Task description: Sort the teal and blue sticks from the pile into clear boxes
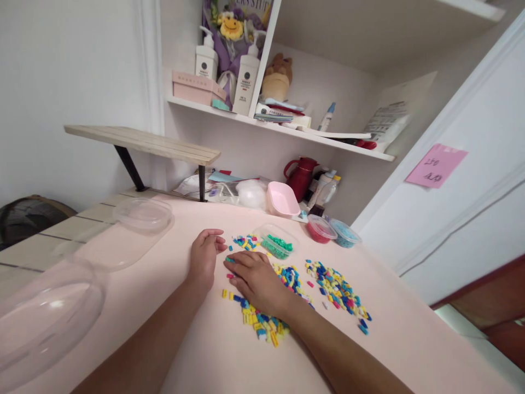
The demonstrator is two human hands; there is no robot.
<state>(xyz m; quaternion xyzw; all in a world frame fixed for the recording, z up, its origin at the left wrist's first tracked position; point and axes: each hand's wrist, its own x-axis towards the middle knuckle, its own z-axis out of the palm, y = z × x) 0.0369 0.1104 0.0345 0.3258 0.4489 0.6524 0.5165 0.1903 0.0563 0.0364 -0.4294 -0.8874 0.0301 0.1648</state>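
Observation:
My left hand (205,253) rests on its side on the pink tabletop, left of the small coloured bricks. Its fingers are slightly bent and apart, and I see nothing in them. My right hand (258,279) lies palm down with fingers stretched over the middle pile of blue, yellow and white bricks (266,326), hiding part of it. By its fingertips is a green brick (229,260). Just beyond stands a clear tub (296,235) with green bricks (276,246) inside. A smaller scatter of mixed bricks (246,241) lies left of the tub.
Another mixed brick pile (336,287) spreads to the right. Behind it are lidded tubs of red bricks (320,229) and blue bricks (344,234). Clear plastic containers (143,216) stand at left. A pink box (283,200), red jug (301,178) and wooden riser (143,143) stand at the back.

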